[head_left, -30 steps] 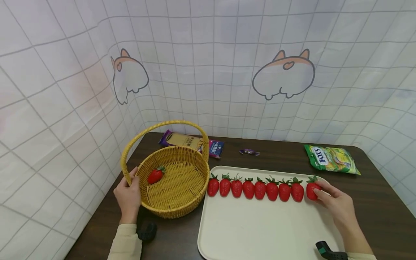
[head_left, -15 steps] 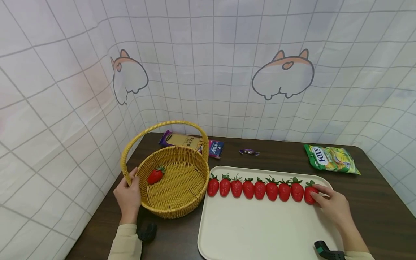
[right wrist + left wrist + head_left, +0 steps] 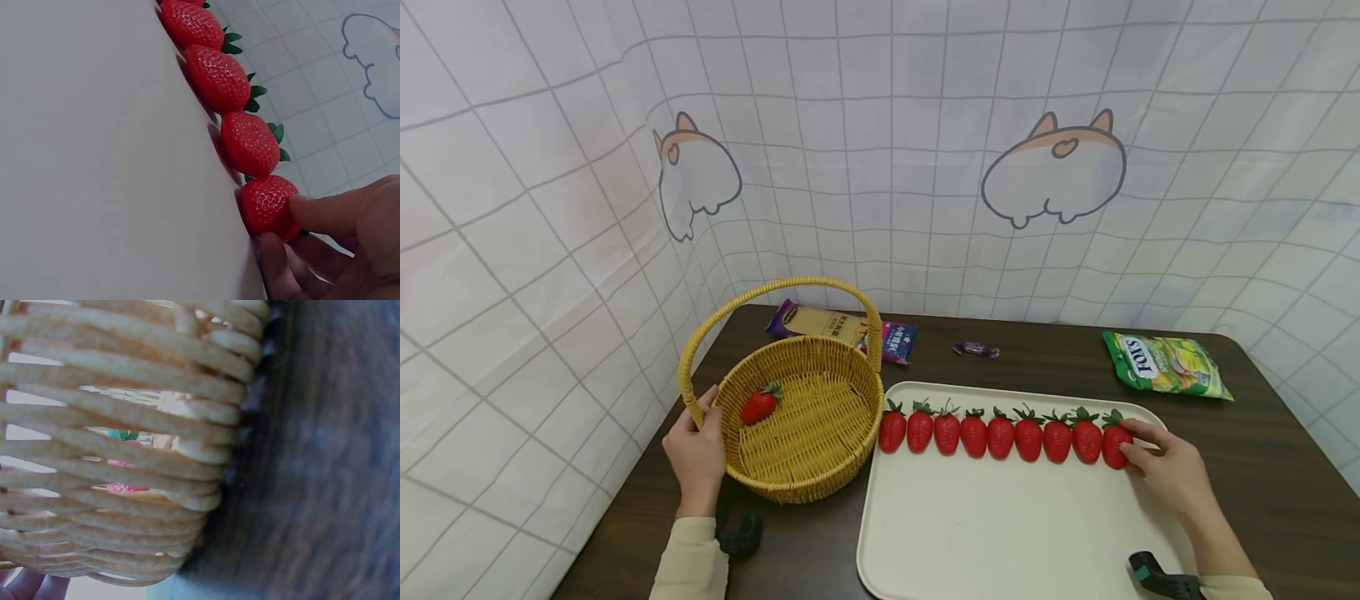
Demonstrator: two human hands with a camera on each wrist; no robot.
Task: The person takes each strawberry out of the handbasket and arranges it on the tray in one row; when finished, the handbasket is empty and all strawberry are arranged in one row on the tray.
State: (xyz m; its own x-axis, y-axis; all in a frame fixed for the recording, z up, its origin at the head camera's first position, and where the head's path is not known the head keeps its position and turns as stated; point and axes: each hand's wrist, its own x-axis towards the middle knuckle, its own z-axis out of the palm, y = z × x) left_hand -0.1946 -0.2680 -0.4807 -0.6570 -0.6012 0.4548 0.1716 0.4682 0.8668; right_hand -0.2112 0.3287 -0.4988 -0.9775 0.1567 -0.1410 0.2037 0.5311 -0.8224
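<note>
A yellow wicker basket (image 3: 820, 442) stands at the left, with a single strawberry (image 3: 758, 407) inside it. My left hand (image 3: 694, 454) grips the basket's rim near the foot of its arched handle; the left wrist view shows mostly woven wall, with fingertips (image 3: 37, 586) at the lower corner. To the right, several red strawberries (image 3: 973, 437) lie in a row along the far edge of a cream tray (image 3: 1000, 533), leaves pointing away from me. At the row's right end, my right hand (image 3: 1172, 471) pinches the last strawberry (image 3: 267, 203) between thumb and fingers, close beside its neighbour.
Behind the basket lies a purple and tan snack packet (image 3: 820, 323). A small purple wrapped candy (image 3: 976, 350) sits beyond the tray. At the back right is a green FOX'S bag (image 3: 1165, 365). A white grid-patterned cloth (image 3: 887, 167) hangs behind the dark table (image 3: 1037, 342).
My right hand has brought its strawberry slightly left, closing the gap to the row, and still holds it. The left hand and the basket have stayed in place.
</note>
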